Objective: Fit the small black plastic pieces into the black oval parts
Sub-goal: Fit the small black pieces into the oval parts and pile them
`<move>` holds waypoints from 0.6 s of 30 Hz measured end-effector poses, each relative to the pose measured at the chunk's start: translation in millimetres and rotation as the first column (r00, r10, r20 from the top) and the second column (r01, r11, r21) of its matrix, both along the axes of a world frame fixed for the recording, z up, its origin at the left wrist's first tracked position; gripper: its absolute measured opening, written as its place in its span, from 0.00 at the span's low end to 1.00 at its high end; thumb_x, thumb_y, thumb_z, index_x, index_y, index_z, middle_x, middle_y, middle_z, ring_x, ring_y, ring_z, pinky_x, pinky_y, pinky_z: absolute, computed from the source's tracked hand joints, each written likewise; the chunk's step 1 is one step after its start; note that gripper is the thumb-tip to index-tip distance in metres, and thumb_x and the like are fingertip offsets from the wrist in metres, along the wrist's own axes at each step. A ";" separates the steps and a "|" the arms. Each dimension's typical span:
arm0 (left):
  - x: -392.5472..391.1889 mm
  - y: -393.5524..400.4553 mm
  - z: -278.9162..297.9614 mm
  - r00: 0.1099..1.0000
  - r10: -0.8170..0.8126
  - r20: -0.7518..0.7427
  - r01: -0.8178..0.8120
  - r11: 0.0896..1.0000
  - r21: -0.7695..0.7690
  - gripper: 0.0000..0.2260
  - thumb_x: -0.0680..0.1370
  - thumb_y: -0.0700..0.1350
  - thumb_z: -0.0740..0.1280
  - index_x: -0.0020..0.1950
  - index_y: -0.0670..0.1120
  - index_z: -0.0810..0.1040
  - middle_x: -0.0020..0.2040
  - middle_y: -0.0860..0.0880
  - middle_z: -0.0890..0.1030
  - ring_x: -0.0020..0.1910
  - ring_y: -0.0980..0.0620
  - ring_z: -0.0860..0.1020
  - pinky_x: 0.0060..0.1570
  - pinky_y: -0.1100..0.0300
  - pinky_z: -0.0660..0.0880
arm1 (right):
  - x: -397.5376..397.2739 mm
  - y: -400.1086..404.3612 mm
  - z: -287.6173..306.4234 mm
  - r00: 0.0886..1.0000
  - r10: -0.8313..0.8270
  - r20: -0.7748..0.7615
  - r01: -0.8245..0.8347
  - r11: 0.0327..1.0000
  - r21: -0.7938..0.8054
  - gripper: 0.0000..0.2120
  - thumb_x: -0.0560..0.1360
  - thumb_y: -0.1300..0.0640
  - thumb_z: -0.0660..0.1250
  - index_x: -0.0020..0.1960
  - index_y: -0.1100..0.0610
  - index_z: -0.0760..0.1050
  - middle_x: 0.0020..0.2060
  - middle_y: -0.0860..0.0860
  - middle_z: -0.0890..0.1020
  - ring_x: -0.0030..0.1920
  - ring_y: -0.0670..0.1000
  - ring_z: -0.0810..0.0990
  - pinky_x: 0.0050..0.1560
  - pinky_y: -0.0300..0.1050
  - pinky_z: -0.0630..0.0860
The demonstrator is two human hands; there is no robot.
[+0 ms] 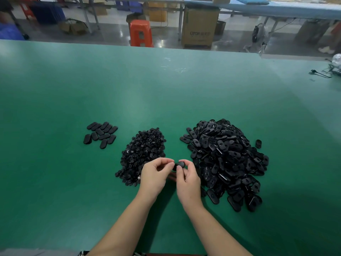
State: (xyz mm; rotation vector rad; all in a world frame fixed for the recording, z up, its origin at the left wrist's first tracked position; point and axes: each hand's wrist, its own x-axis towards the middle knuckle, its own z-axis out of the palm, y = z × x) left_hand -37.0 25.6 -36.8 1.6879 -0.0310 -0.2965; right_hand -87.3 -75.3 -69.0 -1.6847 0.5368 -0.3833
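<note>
Hands meet over a green desk (166, 93) between two black heaps.
Big pile of oval parts (227, 159) lies right, pile of small pieces (142, 152) middle, a neat group of ovals (100, 133) left; the right hand (187, 179) pinches one oval part (180, 165), the left hand (156, 173) curls its fingertips against it.

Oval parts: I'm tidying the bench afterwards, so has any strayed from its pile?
Yes. One oval part lies alone on the green table, just right of the big pile. The finished group at the left looks orderly.
</note>
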 end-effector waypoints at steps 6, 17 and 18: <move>-2.0 -0.4 1.2 0.998 0.008 -0.057 -0.009 1.000 -0.019 0.06 0.80 0.37 0.70 0.49 0.46 0.85 0.28 0.52 0.81 0.22 0.56 0.69 0.23 0.63 0.69 | 1.4 0.7 -2.1 0.999 -0.007 -0.044 0.009 1.000 0.027 0.11 0.84 0.58 0.58 0.56 0.43 0.74 0.47 0.50 0.86 0.48 0.49 0.86 0.55 0.57 0.82; -3.3 -2.8 1.4 0.991 0.030 -0.132 -0.038 0.997 -0.062 0.01 0.78 0.35 0.72 0.47 0.39 0.83 0.34 0.46 0.84 0.23 0.56 0.75 0.21 0.63 0.69 | 1.0 2.3 -0.9 0.998 -0.002 -0.070 0.002 1.000 -0.006 0.12 0.84 0.58 0.58 0.57 0.41 0.73 0.50 0.51 0.85 0.51 0.54 0.85 0.56 0.61 0.80; -2.9 -3.4 0.9 0.991 0.036 -0.130 -0.043 0.998 -0.052 0.01 0.78 0.35 0.72 0.47 0.40 0.84 0.33 0.46 0.84 0.23 0.56 0.75 0.21 0.63 0.69 | 0.9 2.2 -1.3 0.997 0.000 -0.072 -0.001 1.000 -0.008 0.11 0.84 0.57 0.58 0.57 0.42 0.73 0.49 0.51 0.85 0.51 0.54 0.85 0.56 0.61 0.80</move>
